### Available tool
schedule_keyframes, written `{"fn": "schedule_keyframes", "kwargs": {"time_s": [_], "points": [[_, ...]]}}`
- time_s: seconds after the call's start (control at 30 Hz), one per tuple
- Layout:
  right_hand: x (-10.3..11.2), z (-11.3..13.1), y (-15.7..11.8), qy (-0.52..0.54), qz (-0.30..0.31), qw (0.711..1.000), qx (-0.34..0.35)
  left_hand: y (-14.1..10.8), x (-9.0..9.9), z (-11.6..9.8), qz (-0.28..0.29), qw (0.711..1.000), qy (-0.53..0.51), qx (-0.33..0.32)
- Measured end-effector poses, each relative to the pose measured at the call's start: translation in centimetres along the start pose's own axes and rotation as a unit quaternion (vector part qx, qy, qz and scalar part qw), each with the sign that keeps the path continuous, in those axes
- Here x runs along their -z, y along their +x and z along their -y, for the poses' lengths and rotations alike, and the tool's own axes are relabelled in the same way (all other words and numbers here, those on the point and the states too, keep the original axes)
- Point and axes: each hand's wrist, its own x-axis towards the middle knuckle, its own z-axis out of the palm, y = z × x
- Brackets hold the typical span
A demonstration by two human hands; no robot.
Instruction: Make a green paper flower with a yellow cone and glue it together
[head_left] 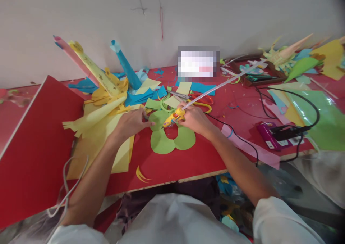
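My right hand (pixel 196 118) is wrapped round a small yellow hot glue gun (pixel 170 119). A long translucent glue stick (pixel 223 85) juts from its back end, up and to the right. The gun's nozzle points down and left, just over a green paper flower cutout (pixel 162 143) with rounded petals and an open middle. At the flower's upper left petal is my left hand (pixel 132 122), its thumb on the paper and its fingers curled at the edge. Behind the flower lie scissors (pixel 199 99) with orange and yellow handles, among paper scraps.
Rolled paper cones, one of them blue (pixel 129 69), stand at the back left. A red board (pixel 40 154) leans at the left. On the right are a purple power box (pixel 272 136) with black cables, a pink paper strip (pixel 250 148) and green sheets (pixel 320 118).
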Motion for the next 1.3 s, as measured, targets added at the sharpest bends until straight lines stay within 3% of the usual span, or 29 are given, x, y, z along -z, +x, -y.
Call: {"fn": "schedule_keyframes", "kwargs": {"time_s": [0.27, 0.43, 0.6, 0.87, 1.3], "points": [[-0.6, 0.0, 0.0, 0.0, -0.007, 1.0, 0.022, 0.3, -2.2, -0.4, 0.026, 0.998, -0.049, -0.036], [-0.5, -0.1, 0.0, 0.005, -0.007, 1.0, 0.029, 0.8, -3.2, -0.5, -0.01, 0.992, -0.105, -0.062], [-0.6, -0.4, 0.0, 0.009, -0.012, 1.0, 0.027, 0.6, -3.8, -1.1, -0.023, 0.992, -0.1, -0.071], [-0.5, -0.8, -0.2, 0.031, -0.014, 0.999, 0.027, 0.3, -4.3, -1.9, -0.066, 0.993, -0.087, -0.038], [-0.3, -0.6, -0.3, 0.049, -0.002, 0.998, 0.047, 0.7, -4.5, -1.6, -0.076, 0.992, -0.098, -0.02]]}}
